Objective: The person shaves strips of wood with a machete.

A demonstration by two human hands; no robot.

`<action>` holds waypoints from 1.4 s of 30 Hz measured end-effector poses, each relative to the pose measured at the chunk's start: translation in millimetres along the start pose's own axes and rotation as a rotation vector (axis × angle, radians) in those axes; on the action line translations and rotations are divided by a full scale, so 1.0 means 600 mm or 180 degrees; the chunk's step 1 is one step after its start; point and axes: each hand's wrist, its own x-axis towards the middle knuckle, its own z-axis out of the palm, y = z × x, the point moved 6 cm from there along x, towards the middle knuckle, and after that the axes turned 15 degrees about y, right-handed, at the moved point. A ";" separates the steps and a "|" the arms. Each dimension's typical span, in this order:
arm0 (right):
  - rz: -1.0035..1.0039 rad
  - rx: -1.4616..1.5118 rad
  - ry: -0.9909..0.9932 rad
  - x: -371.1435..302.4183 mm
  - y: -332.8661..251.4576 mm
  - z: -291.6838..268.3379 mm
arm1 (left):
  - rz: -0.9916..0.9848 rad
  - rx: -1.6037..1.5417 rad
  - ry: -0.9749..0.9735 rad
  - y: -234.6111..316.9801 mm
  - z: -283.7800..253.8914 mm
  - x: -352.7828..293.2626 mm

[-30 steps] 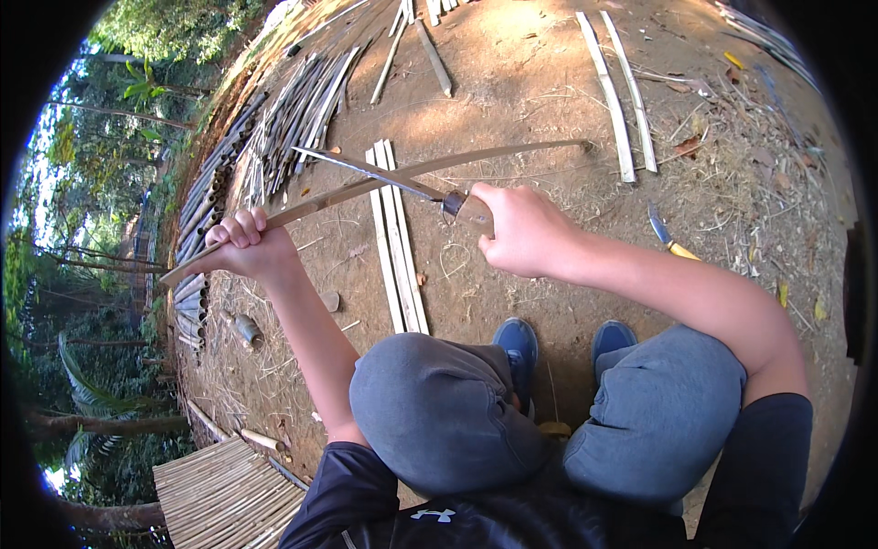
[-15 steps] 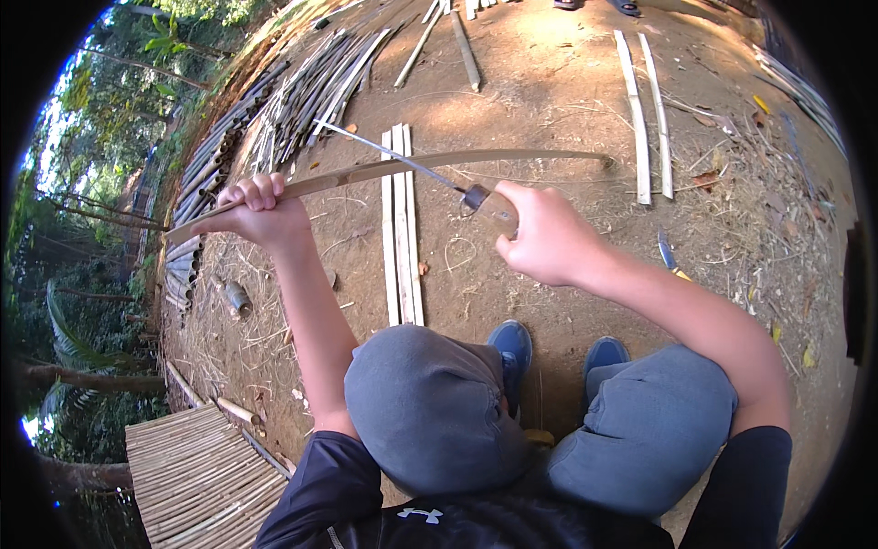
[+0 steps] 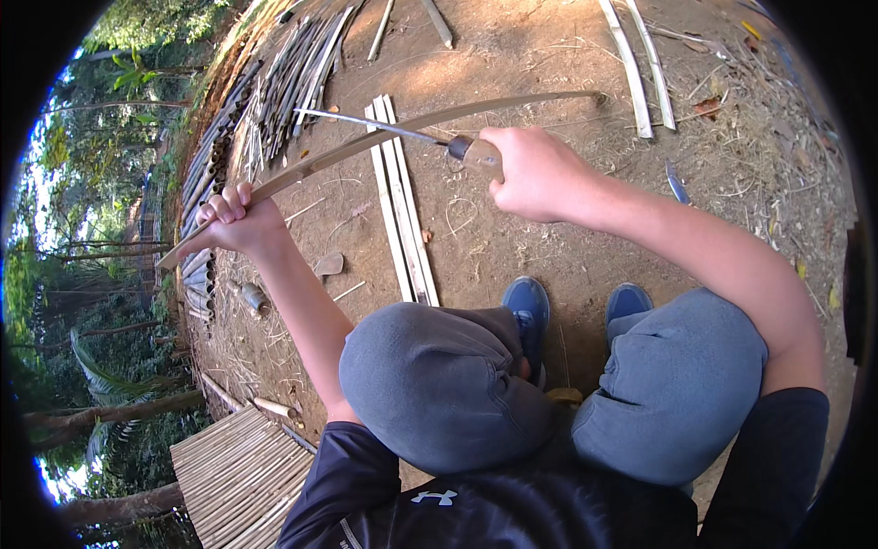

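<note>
Shirt (image 3: 567,517): was black and slightly glossy, toward six o'clock
Emblem (image 3: 433,498): was small and pale, on the shirt at six
Left sleeve (image 3: 357,467): was dark, at seven
Right sleeve (image 3: 766,471): was dark, at four
Trousers (image 3: 439,393): were grey-blue, softly creased
Shoes (image 3: 528,316): were blue with pale sole edges
Left hand (image 3: 240,224), right hand (image 3: 541,174): were bare

The ground (image 3: 489,256) is brown dirt. Green trees (image 3: 101,169) grow on the left. Sunshine makes a bright patch (image 3: 471,69) on the dirt up ahead.
</note>
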 end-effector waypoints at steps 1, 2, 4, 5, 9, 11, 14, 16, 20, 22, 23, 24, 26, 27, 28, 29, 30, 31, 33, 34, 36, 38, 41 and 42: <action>0.0187 -0.0047 -0.0015 0.009 0.013 -0.004 | -0.0022 -0.0037 -0.0074 0.000 0.001 0.001; 0.0374 -0.0098 -0.0031 0.014 0.022 -0.006 | 0.0025 0.0025 -0.0041 0.004 -0.002 0.002; 0.0595 -0.0065 -0.0025 0.008 0.017 0.000 | 0.0109 0.0136 0.0021 0.008 -0.008 0.002; 0.0466 -0.0108 -0.0060 0.003 0.006 0.004 | 0.0069 0.0074 0.0213 0.008 -0.011 0.006; 0.0113 -0.0174 -0.0118 0.009 0.016 0.010 | -0.0093 -0.0143 0.0082 0.002 -0.011 0.012; 0.0310 -0.0205 -0.0063 0.019 0.048 0.005 | -0.0103 -0.0031 0.0074 -0.002 -0.019 0.017; 0.0662 -0.0273 -0.0097 0.030 0.067 -0.001 | -0.0107 -0.0035 0.0095 0.004 -0.033 0.032; 0.0575 -0.0271 -0.0225 0.021 0.052 0.007 | -0.0145 -0.0048 0.0081 0.009 -0.037 0.033; 0.0255 -0.0031 0.0017 0.024 0.089 0.015 | -0.0157 -0.0142 0.0254 -0.006 -0.032 0.025; 0.0224 -0.0063 0.0180 0.033 0.099 0.020 | -0.0029 0.0066 0.0469 -0.005 -0.040 0.023; 0.0256 -0.0126 0.0060 0.034 0.077 0.015 | 0.0035 0.0167 0.0584 0.002 -0.049 0.028; 0.0289 -0.0189 -0.0058 0.037 0.056 0.015 | 0.0096 0.0268 0.0700 0.008 -0.058 0.032; 0.0239 -0.0411 -0.0127 0.034 0.034 0.027 | 0.0025 0.0180 0.0554 0.005 -0.064 0.041; 0.0063 -0.0524 -0.0087 0.029 0.022 0.027 | 0.0012 0.0113 0.0519 0.008 -0.068 0.045; -0.0087 -0.0636 -0.0060 0.024 0.017 0.029 | -0.0024 0.0061 0.0494 0.005 -0.067 0.041; -0.0055 -0.0565 -0.0006 0.024 0.035 0.034 | -0.0054 0.0020 0.0507 0.000 -0.065 0.039; 0.0130 -0.0486 0.0074 0.026 0.063 0.033 | -0.0101 0.0035 0.0464 -0.008 -0.062 0.036; 0.0300 -0.0393 0.0131 0.027 0.091 0.033 | -0.0124 0.0067 0.0434 -0.011 -0.059 0.030; 0.0499 -0.0453 0.0177 0.036 0.111 0.018 | -0.0097 0.0054 0.0314 -0.010 -0.060 0.038; 0.0538 -0.0393 0.0081 0.033 0.100 0.019 | -0.0073 0.0060 0.0339 -0.003 -0.062 0.043; 0.0626 -0.0298 -0.0103 0.015 0.070 0.024 | -0.0040 0.0055 0.0395 0.006 -0.065 0.047; 0.0399 -0.0326 0.0012 0.007 0.065 0.019 | -0.0073 0.0030 0.0322 -0.002 -0.056 0.044; 0.0512 -0.0413 0.0124 0.034 0.109 0.015 | -0.0103 0.0013 0.0329 -0.006 -0.051 0.037; 0.0698 -0.0392 0.0091 0.035 0.124 0.023 | -0.0107 0.0046 0.0326 -0.005 -0.050 0.035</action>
